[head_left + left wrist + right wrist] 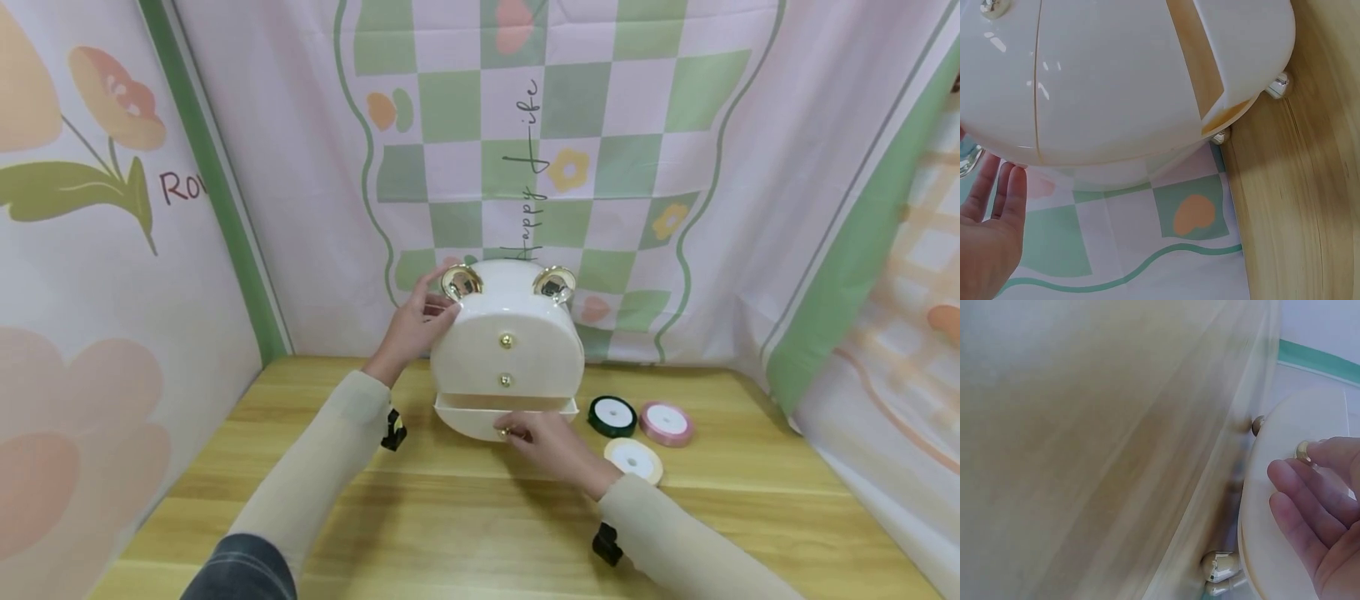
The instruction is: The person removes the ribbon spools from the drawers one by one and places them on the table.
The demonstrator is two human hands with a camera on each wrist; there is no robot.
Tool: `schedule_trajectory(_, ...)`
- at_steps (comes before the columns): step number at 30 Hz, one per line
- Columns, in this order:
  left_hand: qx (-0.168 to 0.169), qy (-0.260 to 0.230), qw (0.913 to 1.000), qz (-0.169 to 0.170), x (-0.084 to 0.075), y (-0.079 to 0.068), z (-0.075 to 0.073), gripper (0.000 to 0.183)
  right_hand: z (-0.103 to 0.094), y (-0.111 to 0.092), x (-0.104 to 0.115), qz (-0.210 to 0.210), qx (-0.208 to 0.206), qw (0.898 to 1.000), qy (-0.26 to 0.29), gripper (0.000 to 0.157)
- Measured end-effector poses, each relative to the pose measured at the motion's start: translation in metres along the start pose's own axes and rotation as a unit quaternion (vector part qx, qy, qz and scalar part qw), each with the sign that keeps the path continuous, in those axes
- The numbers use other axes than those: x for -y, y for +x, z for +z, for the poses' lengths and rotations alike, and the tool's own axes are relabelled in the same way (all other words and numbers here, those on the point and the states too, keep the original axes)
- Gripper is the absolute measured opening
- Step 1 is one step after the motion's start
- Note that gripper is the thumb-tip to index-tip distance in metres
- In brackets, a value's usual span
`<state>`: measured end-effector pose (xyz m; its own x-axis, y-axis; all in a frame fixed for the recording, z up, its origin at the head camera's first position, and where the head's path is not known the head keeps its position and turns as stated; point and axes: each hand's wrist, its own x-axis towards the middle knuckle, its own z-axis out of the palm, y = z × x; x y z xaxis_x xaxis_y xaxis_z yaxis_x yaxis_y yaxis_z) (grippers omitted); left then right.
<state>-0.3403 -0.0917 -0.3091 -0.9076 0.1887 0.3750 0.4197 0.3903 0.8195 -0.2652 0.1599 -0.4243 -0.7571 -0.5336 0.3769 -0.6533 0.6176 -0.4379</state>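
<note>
A white rounded storage box with gold ears stands on the table, its bottom drawer pulled partly out. My right hand pinches that drawer's gold knob between thumb and fingers. My left hand rests against the box's upper left side by the left ear, fingers fairly straight. Two more gold knobs, an upper one and a lower one, sit on the closed front above. Seen from the left wrist, the fingertips touch the box's edge.
Right of the box lie three ribbon spools on the wooden table: dark green, pink and cream. A patterned curtain hangs close behind the box. Small gold feet hold the box up.
</note>
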Motion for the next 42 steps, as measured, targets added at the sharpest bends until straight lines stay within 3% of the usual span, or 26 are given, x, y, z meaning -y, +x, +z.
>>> schedule_trajectory(25, -0.001, -0.006, 0.9999, 0.012, -0.001, -0.001, 0.000, 0.064, 0.007, 0.020, -0.015, -0.033, -0.044, 0.998, -0.021, 0.016)
schedule_trajectory(42, 0.000, -0.006, 0.9999, 0.011, 0.002, 0.000, 0.000, 0.065, 0.009, 0.022, -0.019, 0.003, -0.028, 1.000, -0.010, 0.016)
